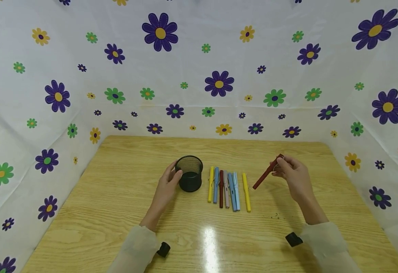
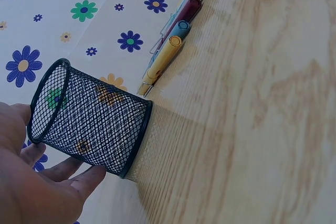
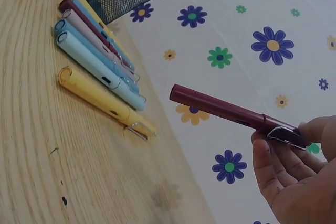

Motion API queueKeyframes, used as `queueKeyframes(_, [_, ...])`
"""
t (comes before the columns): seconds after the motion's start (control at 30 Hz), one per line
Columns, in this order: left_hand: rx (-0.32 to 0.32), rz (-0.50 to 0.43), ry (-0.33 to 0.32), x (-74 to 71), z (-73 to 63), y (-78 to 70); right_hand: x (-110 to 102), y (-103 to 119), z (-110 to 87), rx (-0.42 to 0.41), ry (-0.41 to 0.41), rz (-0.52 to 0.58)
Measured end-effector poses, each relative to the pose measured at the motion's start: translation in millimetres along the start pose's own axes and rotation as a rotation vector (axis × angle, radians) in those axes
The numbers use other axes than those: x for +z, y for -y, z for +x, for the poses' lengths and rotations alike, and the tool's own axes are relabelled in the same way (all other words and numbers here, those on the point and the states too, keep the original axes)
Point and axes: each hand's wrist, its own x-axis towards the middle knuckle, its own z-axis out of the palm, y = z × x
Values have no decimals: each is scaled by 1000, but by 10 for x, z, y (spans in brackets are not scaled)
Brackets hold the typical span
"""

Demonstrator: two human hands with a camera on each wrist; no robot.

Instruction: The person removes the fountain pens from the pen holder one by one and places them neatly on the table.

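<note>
A black mesh pen holder stands upright on the wooden table. My left hand holds it from the left, thumb near the rim and fingers against the mesh in the left wrist view. Above the table on the right, my right hand pinches a dark red pen by its clip end, the other end tilted down to the left. Between the hands lie several pens side by side, among them a yellow pen, another dark red pen and a light blue pen. A second yellow pen lies slightly apart, at the row's right.
The wooden table is bordered at the back and sides by a white flowered cloth. Small dark specks lie on the wood below the right hand. A black device is at the right cuff, another at the left.
</note>
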Motion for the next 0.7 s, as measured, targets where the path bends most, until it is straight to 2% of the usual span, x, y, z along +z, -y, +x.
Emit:
queueKeyframes(0.17, [-2,13,-2,-1,-15,-11,-58,-24,-24,25,27,-40])
queueKeyframes(0.43, [-11,19,-2,-2,-5,1,-116,-88,-47,53,74,-169])
queueKeyframes(0.7, [0,-7,2,6,4,12,-110,-156,-44,105,134,-207])
